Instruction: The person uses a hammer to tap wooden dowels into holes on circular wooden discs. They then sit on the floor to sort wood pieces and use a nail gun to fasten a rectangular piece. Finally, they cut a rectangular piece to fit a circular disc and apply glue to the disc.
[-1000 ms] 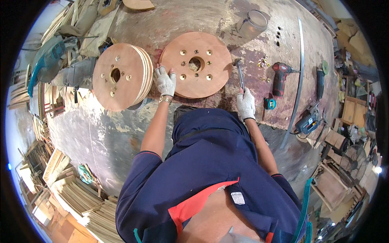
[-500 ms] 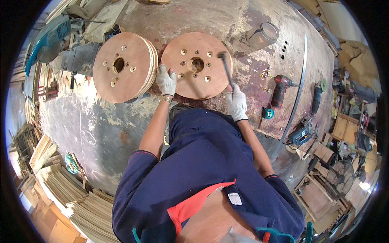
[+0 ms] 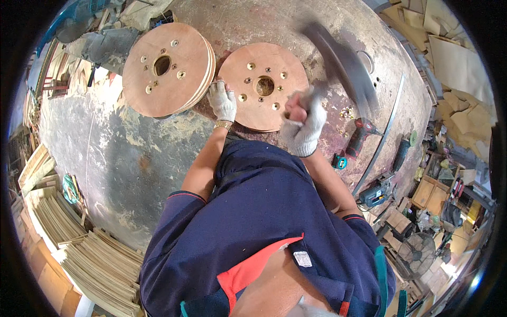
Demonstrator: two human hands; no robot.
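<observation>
My right hand, in a white glove with bare fingertips, is closed round a hammer whose raised, moving length is smeared into a dark arc. Below it lies a round plywood disc with a large centre hole and several smaller holes, some with metal fittings in them. At that disc's left edge is my left hand, also gloved, its bent fingers gripping the rim. Just left of this hand stands a stack of similar plywood discs.
Right of the disc are small brass-coloured parts, a red and black cordless drill, a teal tape measure and a long metal straightedge. A clear jar is partly hidden by the blur. Farther right are an angle grinder and a jigsaw.
My right hand has lifted the hammer up off the disc's right side, and the hammer is now swinging. My left hand stays at the disc's rim. The whole view has shifted slightly.
</observation>
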